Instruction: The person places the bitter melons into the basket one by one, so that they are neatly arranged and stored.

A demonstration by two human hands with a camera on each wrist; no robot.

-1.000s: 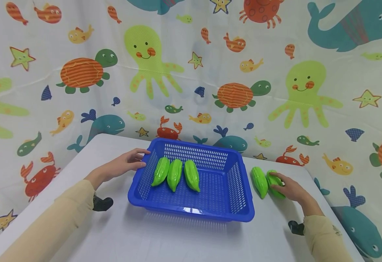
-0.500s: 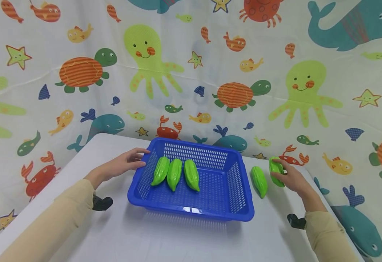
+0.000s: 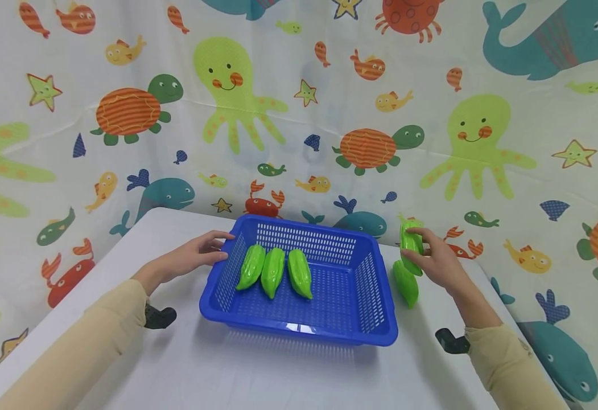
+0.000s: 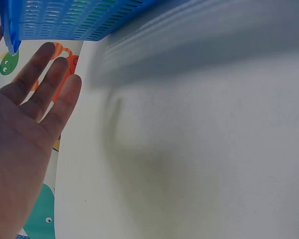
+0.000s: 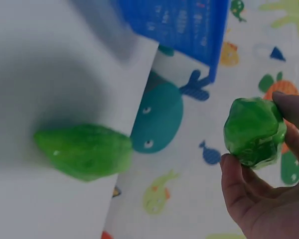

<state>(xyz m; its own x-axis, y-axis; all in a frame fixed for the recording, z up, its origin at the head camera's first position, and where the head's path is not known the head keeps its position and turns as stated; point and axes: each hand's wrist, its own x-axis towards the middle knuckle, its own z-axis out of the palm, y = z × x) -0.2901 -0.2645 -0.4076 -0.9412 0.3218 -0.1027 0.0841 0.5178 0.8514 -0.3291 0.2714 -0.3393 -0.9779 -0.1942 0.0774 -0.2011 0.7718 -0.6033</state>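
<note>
Between the thumb and fingers of my right hand [image 3: 438, 259] is a glossy green ridged vegetable [image 3: 411, 246], held up off the table to the right of a blue basket [image 3: 299, 333]. The right wrist view shows the lobed end of this held vegetable [image 5: 254, 132]. A similar green vegetable [image 3: 406, 285] lies on the table just below it. Inside the basket, toward its left, are three more green vegetables [image 3: 273, 273]. My left hand [image 3: 188, 256] has its fingertips against the basket's left rim; in the left wrist view, several of its fingers [image 4: 42, 84] stretch out loosely.
The basket stands mid-table, with slotted walls. A white table [image 3: 299, 376] spreads in front and to both sides. Right behind it hangs a curtain [image 3: 288, 188] printed with sea animals. Dark wrist-worn devices [image 3: 160, 318] sit at both cuffs.
My right hand has lifted one green vegetable off the table and carried it left, over the one still lying there. The left hand and the basket have stayed in place.
</note>
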